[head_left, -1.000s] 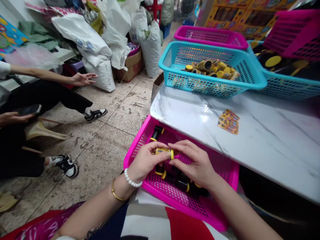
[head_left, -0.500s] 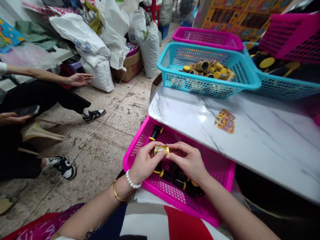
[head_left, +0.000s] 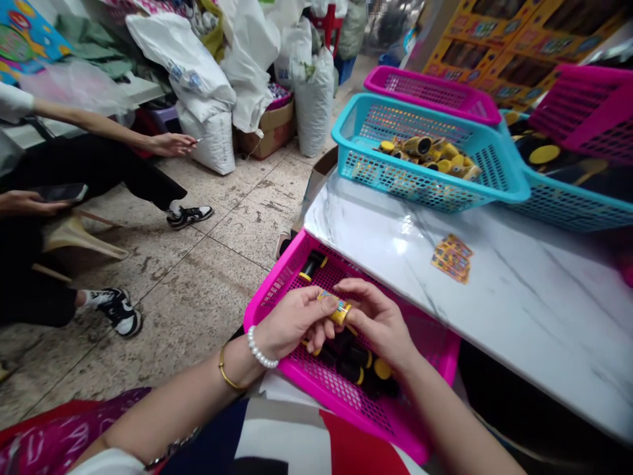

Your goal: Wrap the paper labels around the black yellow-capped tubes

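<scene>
My left hand [head_left: 291, 321] and my right hand [head_left: 378, 320] meet over a pink basket [head_left: 425, 330] on my lap. Both pinch a small yellow-capped roll with a colourful label [head_left: 337, 309], held tilted between the fingertips. Beneath them, several black rolls with yellow ends [head_left: 356, 359] lie in the basket; one more [head_left: 312, 264] rests at its far corner. A pearl bracelet and a gold bangle circle my left wrist.
A marble table [head_left: 519, 290] stands at right with a small stack of stickers [head_left: 452, 258] and a blue basket [head_left: 425, 178] of labelled rolls. More pink and blue baskets sit behind. A seated person [head_left: 74, 171] holds a phone at left; white sacks [head_left: 208, 79] line the tiled floor.
The roll has turned from level to tilted in my fingers, and my hands have dropped slightly toward the basket. The seated person's outstretched hand now pinches something small.
</scene>
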`<action>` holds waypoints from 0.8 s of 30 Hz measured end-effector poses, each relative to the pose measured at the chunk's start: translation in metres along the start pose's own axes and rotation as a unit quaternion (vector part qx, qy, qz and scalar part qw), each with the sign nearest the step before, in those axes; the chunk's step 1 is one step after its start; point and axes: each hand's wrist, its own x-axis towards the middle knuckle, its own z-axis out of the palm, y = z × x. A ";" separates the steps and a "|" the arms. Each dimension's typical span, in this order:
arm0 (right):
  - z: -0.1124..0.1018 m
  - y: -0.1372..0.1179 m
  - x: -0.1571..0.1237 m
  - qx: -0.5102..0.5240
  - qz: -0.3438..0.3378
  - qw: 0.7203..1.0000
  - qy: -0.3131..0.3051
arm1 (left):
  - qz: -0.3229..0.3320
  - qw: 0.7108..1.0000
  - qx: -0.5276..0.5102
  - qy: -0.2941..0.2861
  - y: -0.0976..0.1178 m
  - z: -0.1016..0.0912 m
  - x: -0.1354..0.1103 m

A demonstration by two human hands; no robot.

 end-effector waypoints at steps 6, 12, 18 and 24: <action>0.008 -0.019 -0.008 -0.108 -0.050 0.993 -0.007 | 0.000 1.000 -0.012 -0.019 -0.007 0.004 0.001; -0.013 -0.071 0.003 -0.241 -0.029 0.970 0.021 | 0.022 0.995 0.081 -0.046 -0.014 0.005 -0.006; -0.101 -0.163 0.073 -0.316 -0.126 0.908 0.244 | 0.018 0.959 0.263 -0.105 -0.010 0.003 -0.028; -0.062 -0.123 0.026 -0.572 -0.169 0.767 0.238 | 0.025 0.981 0.194 0.014 -0.002 -0.012 -0.024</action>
